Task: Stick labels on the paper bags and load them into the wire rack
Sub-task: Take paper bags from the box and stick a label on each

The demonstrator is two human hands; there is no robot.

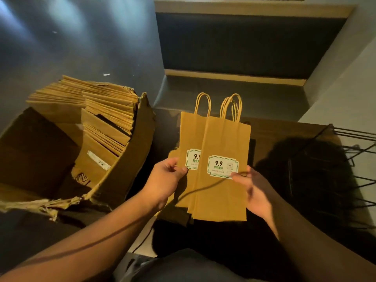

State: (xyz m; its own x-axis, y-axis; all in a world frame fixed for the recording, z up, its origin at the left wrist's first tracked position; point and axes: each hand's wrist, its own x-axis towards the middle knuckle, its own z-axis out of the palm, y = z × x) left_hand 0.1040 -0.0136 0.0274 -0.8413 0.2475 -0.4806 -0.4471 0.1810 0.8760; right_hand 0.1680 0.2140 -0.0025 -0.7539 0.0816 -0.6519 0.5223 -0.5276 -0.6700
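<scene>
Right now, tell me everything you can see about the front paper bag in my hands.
The front paper bag is flat, folded brown kraft with twisted paper handles pointing away. A white green-bordered label reading 9.9 sits at its middle. It overlaps a second labelled bag behind, to its left. The right hand holds its right edge, fingers on the label's corner.

Matt kraft-paper bags (pixel 220 192), glossy labels (pixel 222 166), torn cardboard box (pixel 126 159), black wire rack (pixel 350 151).
</scene>
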